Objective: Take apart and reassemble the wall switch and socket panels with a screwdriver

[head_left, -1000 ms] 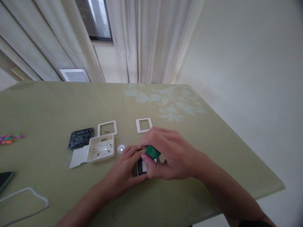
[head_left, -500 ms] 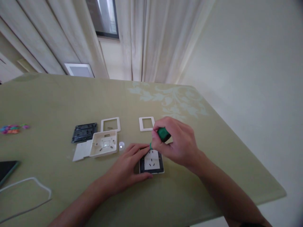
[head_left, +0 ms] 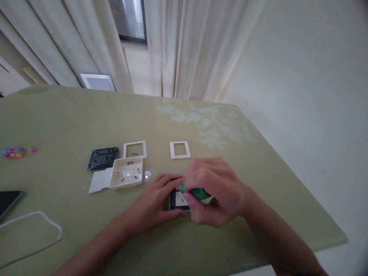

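A wall socket [head_left: 178,200] with a white centre and a black frame lies at the table's near side, partly hidden by my hands. My left hand [head_left: 156,199] holds it from the left, fingers along its far edge and thumb along the near edge. My right hand [head_left: 218,191] is closed round the green handle of a screwdriver [head_left: 199,193], tilted over the socket; its tip is hidden. Beyond them lies a white square frame [head_left: 172,150]. To the left stands an open white back box [head_left: 140,180], with a small clear bag or disc [head_left: 147,176] beside it.
Left of the box lie a black plate [head_left: 102,158], a white flat piece [head_left: 99,181] and another white frame [head_left: 145,150] with a small screw inside. Farther left are colourful small pieces [head_left: 15,152], a dark device [head_left: 10,202] and a white cable [head_left: 43,214]. A wall borders the table's right side.
My right hand has come down and nearer to me with the screwdriver, now covering more of the socket. My left hand has stayed on the socket. The view has shifted slightly.
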Motion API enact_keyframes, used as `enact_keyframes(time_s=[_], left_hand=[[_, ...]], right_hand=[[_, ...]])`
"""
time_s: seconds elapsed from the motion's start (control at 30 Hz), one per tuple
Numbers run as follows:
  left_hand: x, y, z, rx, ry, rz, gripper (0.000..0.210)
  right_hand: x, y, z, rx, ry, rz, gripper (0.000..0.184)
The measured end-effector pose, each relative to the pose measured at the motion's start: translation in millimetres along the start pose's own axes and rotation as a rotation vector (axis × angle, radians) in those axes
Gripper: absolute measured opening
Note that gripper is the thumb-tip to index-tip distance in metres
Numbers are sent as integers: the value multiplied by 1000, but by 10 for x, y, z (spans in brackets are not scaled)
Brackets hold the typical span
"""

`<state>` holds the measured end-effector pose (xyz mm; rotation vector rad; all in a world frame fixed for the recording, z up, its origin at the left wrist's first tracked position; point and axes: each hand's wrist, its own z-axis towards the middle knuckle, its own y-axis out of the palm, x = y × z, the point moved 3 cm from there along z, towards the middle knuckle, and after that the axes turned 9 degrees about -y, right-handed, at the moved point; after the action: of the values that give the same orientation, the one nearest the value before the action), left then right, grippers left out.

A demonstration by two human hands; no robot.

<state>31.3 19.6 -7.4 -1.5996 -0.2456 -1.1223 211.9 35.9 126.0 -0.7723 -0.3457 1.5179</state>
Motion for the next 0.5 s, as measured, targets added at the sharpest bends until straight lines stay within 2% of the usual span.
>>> enact_keyframes(time_s=[0.1, 0.2, 0.37, 0.5], left_hand=[[4, 0, 1, 18, -11, -18, 64], [-1, -3, 4, 42, -29, -40, 60], [13, -6, -1, 56, 18, -30, 57], [27, -8, -2, 37, 15, -14, 58]], right_hand=[[-24, 55, 19, 32, -64, -25, 10], [-50, 109, 33, 93, -144, -1, 19], [-43, 185, 20, 105, -91, 39, 15], [-62, 249, -23, 190, -169, 46, 16]])
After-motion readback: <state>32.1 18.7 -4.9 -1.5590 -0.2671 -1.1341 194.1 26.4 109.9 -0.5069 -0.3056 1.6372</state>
